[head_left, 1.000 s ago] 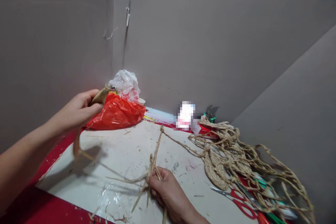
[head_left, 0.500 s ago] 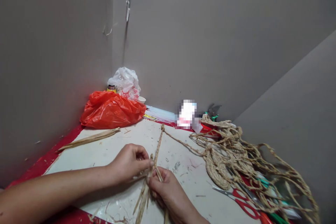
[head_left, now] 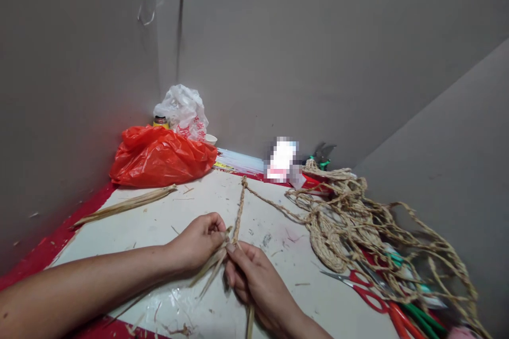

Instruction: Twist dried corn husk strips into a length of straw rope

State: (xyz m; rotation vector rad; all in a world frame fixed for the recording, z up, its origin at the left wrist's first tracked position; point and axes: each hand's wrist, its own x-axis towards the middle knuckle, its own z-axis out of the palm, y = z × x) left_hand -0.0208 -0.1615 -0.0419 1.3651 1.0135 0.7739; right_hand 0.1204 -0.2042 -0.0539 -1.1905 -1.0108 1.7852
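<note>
A tan braided cord (head_left: 240, 211) runs from a knot near the far edge of the white board toward me. At its near end, loose strands of dried fibre (head_left: 212, 265) fan out between my hands. My left hand (head_left: 202, 241) pinches strands from the left side, thumb against curled fingers. Close beside it, my right hand (head_left: 248, 270) grips the braid's end between thumb and forefinger, and one strand hangs down below that hand. From the knot, another stretch of cord leads right to a tangled heap of braided cord (head_left: 338, 228).
Red-handled scissors (head_left: 368, 291) lie near the heap. A red plastic bag (head_left: 163, 156), a white bag (head_left: 183, 108) and a bundle of dried strips (head_left: 131, 205) are at the left. Green-handled pruners (head_left: 321, 158) rest at the back by a blurred phone-like object (head_left: 281, 160). Grey panels enclose the board.
The view has tilted down slightly. My left hand has turned with its strands, and my right hand has closed in on the braid's end. Strands below shifted left.
</note>
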